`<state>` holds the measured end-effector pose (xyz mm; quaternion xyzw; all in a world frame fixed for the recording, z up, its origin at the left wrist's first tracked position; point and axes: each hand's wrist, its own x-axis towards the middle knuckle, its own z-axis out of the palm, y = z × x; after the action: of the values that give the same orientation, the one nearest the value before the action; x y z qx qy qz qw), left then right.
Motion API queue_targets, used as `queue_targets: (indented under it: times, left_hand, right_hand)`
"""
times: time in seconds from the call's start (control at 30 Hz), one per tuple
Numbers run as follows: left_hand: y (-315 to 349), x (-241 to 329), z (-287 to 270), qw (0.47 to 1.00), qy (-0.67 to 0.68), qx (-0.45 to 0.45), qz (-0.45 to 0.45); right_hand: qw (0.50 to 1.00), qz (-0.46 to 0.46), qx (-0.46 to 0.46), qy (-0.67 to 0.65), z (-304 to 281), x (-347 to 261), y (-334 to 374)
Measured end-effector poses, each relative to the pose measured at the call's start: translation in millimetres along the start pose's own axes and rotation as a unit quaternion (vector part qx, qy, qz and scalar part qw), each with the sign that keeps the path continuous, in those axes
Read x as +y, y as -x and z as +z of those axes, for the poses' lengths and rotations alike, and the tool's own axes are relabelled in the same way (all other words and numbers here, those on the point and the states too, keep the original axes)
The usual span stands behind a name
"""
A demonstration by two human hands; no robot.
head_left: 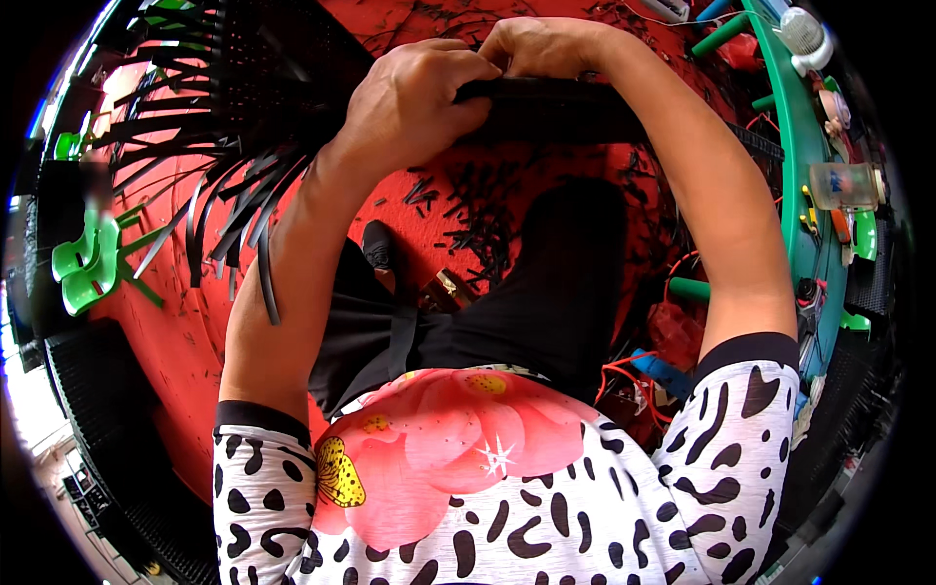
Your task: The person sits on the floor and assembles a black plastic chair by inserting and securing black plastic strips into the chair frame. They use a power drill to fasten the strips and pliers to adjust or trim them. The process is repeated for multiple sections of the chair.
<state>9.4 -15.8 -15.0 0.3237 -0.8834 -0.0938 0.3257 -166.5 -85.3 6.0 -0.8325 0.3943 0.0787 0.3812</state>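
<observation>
While you sit over the red floor (185, 331), your left hand (414, 102) and right hand (541, 44) meet on a black woven panel (546, 107), fingers clamped on its upper edge, steadying it; loose black strips (234, 214) fan leftward, trimmings (478, 224) scattered below.

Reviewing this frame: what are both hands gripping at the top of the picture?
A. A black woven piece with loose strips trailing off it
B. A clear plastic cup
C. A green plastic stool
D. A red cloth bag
A: the left hand and right hand both close on the black woven piece, its loose strips fanning out to the left over the red floor.
</observation>
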Motion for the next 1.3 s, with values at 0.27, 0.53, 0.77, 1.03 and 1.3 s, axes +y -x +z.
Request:
queue_targets:
  times: [0.27,0.53,0.77,1.03,1.3]
  left_hand:
    - [-2,-6,0,1.000,0.008,0.020,0.021]
    - [-11,-10,-6,0.998,0.048,0.003,0.044]
    - [-19,-14,-8,0.996,0.046,-0.001,0.074]
    - [-20,-13,-11,0.996,0.062,-0.024,0.051]
    - [-15,-10,-12,0.996,0.061,0.004,0.059]
  right_hand:
    - [0.993,-0.104,0.024,-0.055,-2,13,-7]
    - [0.968,-0.137,0.153,-0.148,-2,29,-14]
    - [0.946,-0.037,0.169,-0.274,-6,20,-22]
    - [0.930,0.010,0.095,-0.354,-6,40,-34]
    - [0.942,-0.013,0.016,-0.336,-3,34,-25]
